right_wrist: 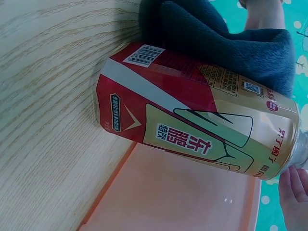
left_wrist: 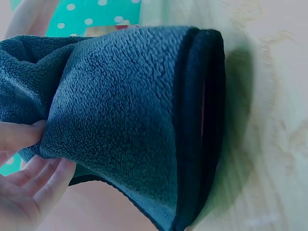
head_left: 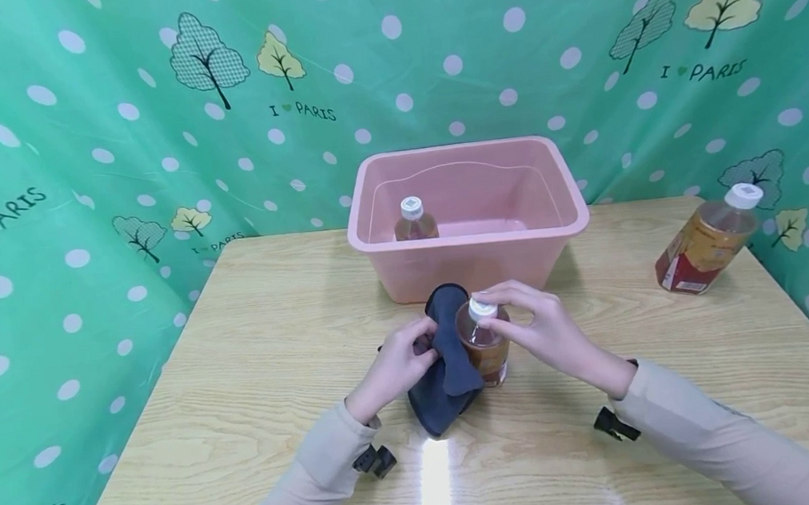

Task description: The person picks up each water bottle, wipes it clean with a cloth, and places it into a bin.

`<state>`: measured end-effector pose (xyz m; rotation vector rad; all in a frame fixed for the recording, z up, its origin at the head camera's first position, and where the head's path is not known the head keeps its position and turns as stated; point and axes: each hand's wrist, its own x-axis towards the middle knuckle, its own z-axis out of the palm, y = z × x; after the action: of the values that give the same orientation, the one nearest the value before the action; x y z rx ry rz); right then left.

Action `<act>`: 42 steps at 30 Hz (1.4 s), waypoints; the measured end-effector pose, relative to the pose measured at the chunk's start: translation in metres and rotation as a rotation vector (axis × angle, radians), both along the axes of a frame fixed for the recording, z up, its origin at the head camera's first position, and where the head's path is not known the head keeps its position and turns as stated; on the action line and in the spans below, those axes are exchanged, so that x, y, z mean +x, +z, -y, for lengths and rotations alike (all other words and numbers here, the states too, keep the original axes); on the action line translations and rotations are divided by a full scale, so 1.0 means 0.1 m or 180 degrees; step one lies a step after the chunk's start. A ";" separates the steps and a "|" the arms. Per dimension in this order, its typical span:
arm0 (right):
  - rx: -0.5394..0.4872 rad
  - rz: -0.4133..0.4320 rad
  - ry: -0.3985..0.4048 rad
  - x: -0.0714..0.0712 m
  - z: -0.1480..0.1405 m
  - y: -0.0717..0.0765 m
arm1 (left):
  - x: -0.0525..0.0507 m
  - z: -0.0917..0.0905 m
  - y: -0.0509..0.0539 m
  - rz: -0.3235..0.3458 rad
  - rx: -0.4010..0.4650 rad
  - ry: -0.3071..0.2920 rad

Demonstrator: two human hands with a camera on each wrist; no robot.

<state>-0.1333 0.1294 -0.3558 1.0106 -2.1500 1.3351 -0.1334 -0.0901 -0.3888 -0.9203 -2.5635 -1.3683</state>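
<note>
A dark blue-grey cloth [head_left: 449, 353] with a black edge is pinched by my left hand [head_left: 403, 361]; in the left wrist view the thumb and fingers [left_wrist: 55, 178] grip a fold of the fuzzy cloth [left_wrist: 120, 101]. Against the cloth's right side stands a bottle [head_left: 485, 350] with a white cap. My right hand [head_left: 544, 328] holds it by the cap and neck between thumb and fingers. The right wrist view shows the bottle's red and gold label [right_wrist: 192, 115], the cloth [right_wrist: 231, 53] beside it and part of the right hand [right_wrist: 293, 192] at the neck.
Behind the hands is a pink bin [head_left: 471, 267] with another white-capped bottle [head_left: 415, 223] inside, at its left. A third bottle [head_left: 707, 242] stands at the right back of the wooden table [head_left: 246, 427]. A green dotted curtain [head_left: 431, 66] hangs along the back and sides.
</note>
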 end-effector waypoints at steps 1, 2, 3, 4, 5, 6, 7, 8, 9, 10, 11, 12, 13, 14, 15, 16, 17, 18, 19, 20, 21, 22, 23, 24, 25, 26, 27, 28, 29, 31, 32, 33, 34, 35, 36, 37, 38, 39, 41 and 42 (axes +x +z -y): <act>-0.0001 0.0000 -0.0001 0.00 0.00 0.00 | 0.00 0.00 -0.01 0.0011 -0.0019 0.0004; 0.0001 -0.0002 -0.0005 0.00 0.00 0.00 | -0.01 0.00 -0.03 0.0031 -0.0033 0.0008; 0.0001 -0.0003 -0.0005 0.00 0.00 0.00 | -0.01 0.00 -0.04 0.0039 -0.0050 0.0017; 0.0003 -0.0002 -0.0006 0.00 0.00 0.00 | -0.01 0.00 -0.05 0.0043 -0.0071 0.0023; 0.0001 -0.0002 -0.0005 0.00 0.00 0.00 | -0.02 0.00 -0.07 0.0042 -0.0093 0.0030; 0.0003 0.0002 -0.0005 0.00 0.01 0.00 | -0.02 0.00 -0.08 0.0034 -0.0115 0.0039; 0.0000 0.0000 -0.0004 0.00 0.01 0.00 | -0.03 0.00 -0.09 0.0025 -0.0129 0.0043; 0.0000 0.0000 -0.0002 0.00 0.01 0.00 | -0.03 0.00 -0.11 0.0005 -0.0143 0.0037; 0.0000 0.0003 0.0001 0.00 0.01 0.00 | -0.04 -0.01 -0.12 0.0000 -0.0157 0.0035; 0.0005 0.0007 -0.0001 0.00 0.00 0.00 | -0.05 -0.01 -0.13 -0.0007 -0.0176 0.0030; 0.0006 0.0009 -0.0005 0.00 0.00 0.00 | -0.05 -0.01 -0.15 -0.0015 -0.0193 0.0026; 0.0010 0.0014 -0.0008 0.00 0.00 0.00 | -0.06 -0.01 -0.16 -0.0017 -0.0203 0.0019; 0.0013 0.0021 -0.0010 0.00 0.00 0.00 | -0.06 -0.01 -0.17 -0.0022 -0.0213 0.0002; 0.0020 0.0025 -0.0015 0.00 0.00 0.00 | -0.06 -0.01 -0.17 -0.0034 -0.0232 -0.0007; 0.0025 0.0032 -0.0018 0.00 0.00 0.00 | -0.07 -0.01 -0.18 -0.0034 -0.0253 -0.0005; 0.0029 0.0033 -0.0021 0.00 0.00 0.00 | -0.07 -0.01 -0.19 -0.0050 -0.0279 -0.0009; 0.0029 0.0033 -0.0021 0.00 0.00 0.00 | -0.08 -0.01 -0.20 -0.0064 -0.0299 -0.0013; 0.0029 0.0039 -0.0017 0.00 0.00 0.00 | -0.08 -0.02 -0.21 -0.0072 -0.0319 -0.0014; 0.0028 0.0033 -0.0017 0.00 -0.01 0.00 | -0.09 -0.02 -0.22 -0.0084 -0.0348 -0.0013; 0.0024 0.0032 -0.0014 0.00 -0.01 0.00 | -0.10 -0.02 -0.23 -0.0086 -0.0374 -0.0006; 0.0019 0.0038 -0.0011 0.00 -0.01 0.00 | -0.11 -0.02 -0.24 -0.0079 -0.0398 -0.0004; 0.0017 0.0035 -0.0012 0.00 -0.01 0.00 | -0.11 -0.02 -0.26 -0.0068 -0.0421 -0.0008; 0.0016 0.0034 -0.0012 0.00 -0.01 0.00 | -0.11 -0.03 -0.27 -0.0056 -0.0440 -0.0013; 0.0015 0.0034 -0.0012 0.00 -0.01 0.00 | -0.12 -0.03 -0.28 -0.0036 -0.0459 -0.0013; 0.0016 0.0030 -0.0015 0.00 -0.01 0.00 | -0.12 -0.03 -0.29 -0.0017 -0.0477 -0.0015; 0.0017 0.0031 -0.0016 0.00 -0.01 0.00 | -0.13 -0.03 -0.30 -0.0001 -0.0495 -0.0017; 0.0018 0.0027 -0.0018 0.00 -0.01 0.00 | -0.13 -0.03 -0.31 0.0012 -0.0519 -0.0014; 0.0017 0.0022 -0.0019 0.00 -0.01 0.00 | -0.13 -0.03 -0.32 0.0018 -0.0543 -0.0009; 0.0014 0.0022 -0.0017 0.00 -0.01 0.00 | -0.13 -0.03 -0.34 0.0024 -0.0562 -0.0006; 0.0009 0.0018 -0.0016 -0.01 -0.01 0.00 | -0.14 -0.02 -0.36 0.0024 -0.0597 0.0005; 0.0007 0.0014 -0.0019 -0.01 -0.01 0.00 | -0.14 -0.02 -0.37 0.0021 -0.0606 0.0008; 0.0003 0.0006 -0.0019 -0.01 -0.01 0.00 | -0.14 -0.02 -0.37 0.0026 -0.0604 0.0007; 0.0005 0.0007 -0.0024 -0.01 -0.01 0.00 | -0.14 -0.02 -0.38 0.0031 -0.0598 0.0009; 0.0007 0.0011 -0.0029 -0.01 -0.01 0.01 | -0.13 -0.01 -0.38 0.0044 -0.0577 0.0007; 0.0012 -0.0001 -0.0036 -0.01 -0.01 0.01 | -0.13 -0.01 -0.38 0.0063 -0.0559 0.0006; 0.0023 0.0000 -0.0043 -0.01 -0.01 0.01 | -0.13 0.00 -0.37 0.0073 -0.0542 0.0002; 0.0031 0.0005 -0.0047 -0.01 -0.01 0.02 | -0.13 0.00 -0.37 0.0094 -0.0527 0.0001; 0.0041 0.0017 -0.0051 -0.01 -0.01 0.02 | -0.12 0.01 -0.36 0.0120 -0.0509 0.0000; 0.0084 0.0044 -0.0069 0.00 -0.02 0.03 | -0.11 0.03 -0.35 0.0157 -0.0472 -0.0001; 0.0107 0.0053 -0.0079 0.00 -0.02 0.03 | -0.11 0.03 -0.35 0.0173 -0.0459 -0.0004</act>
<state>-0.1334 0.1315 -0.3527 0.9856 -2.1970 1.3046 -0.1441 -0.0935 -0.4237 -0.9177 -2.7333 -1.2387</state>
